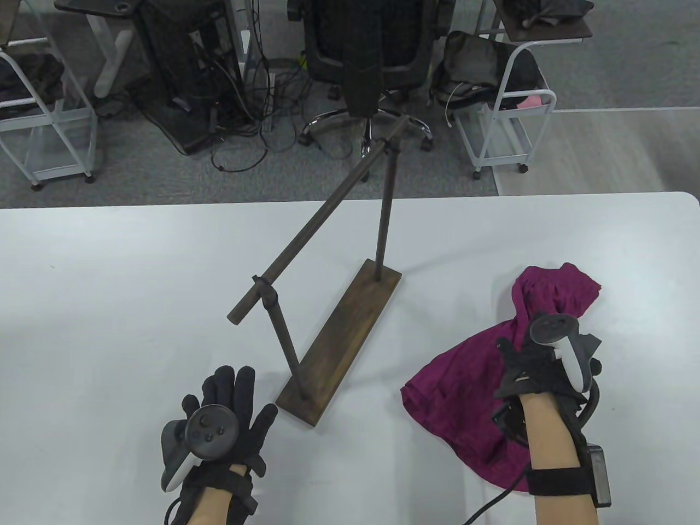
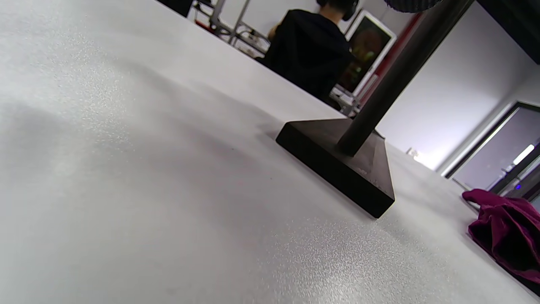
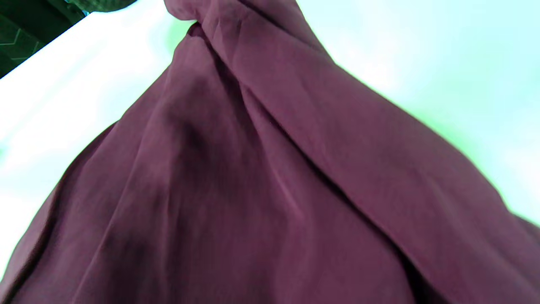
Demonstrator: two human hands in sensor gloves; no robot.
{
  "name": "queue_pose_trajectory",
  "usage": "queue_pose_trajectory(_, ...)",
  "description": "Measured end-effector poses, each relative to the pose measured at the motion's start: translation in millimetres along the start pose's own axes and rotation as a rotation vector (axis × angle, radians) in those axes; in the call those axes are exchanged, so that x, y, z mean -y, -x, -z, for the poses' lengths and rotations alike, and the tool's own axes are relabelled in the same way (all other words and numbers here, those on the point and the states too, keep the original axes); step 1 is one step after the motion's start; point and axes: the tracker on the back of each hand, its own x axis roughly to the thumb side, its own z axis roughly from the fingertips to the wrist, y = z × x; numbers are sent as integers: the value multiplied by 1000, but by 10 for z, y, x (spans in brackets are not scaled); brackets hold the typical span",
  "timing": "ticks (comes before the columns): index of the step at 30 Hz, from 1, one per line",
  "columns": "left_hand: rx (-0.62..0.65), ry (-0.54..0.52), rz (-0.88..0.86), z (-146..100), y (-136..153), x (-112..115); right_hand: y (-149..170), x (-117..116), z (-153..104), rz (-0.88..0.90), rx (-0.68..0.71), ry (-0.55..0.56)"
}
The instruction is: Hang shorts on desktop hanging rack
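Shorts [image 1: 470, 377] — magenta, bunched into a peak — lie on the white table [image 1: 109, 306] to the right of the wooden rack [image 1: 339, 333], well apart from it. The right hand [image 1: 547, 355] grips the gathered cloth, though its fingers are mostly hidden. The left hand [image 1: 224, 421] rests flat, fingers spread, just left of the rack's base, holding nothing.
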Motion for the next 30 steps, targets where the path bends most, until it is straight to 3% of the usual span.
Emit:
queue_pose_trajectory(5,-8,5,-2,1,5,2,-19,150,166,15,-46,-9)
queue_pose_trajectory(12,1,6,-9,4,-3,10,-58,175,394,-11,-118,-43)
queue_pose_trajectory(20,-17,3,1,-2,7,8,-153,78,589,50,-139,-80)
queue_pose_trajectory(30,-26,7,44,-4,-6,25,-239,-124,715,29,-137,-26)
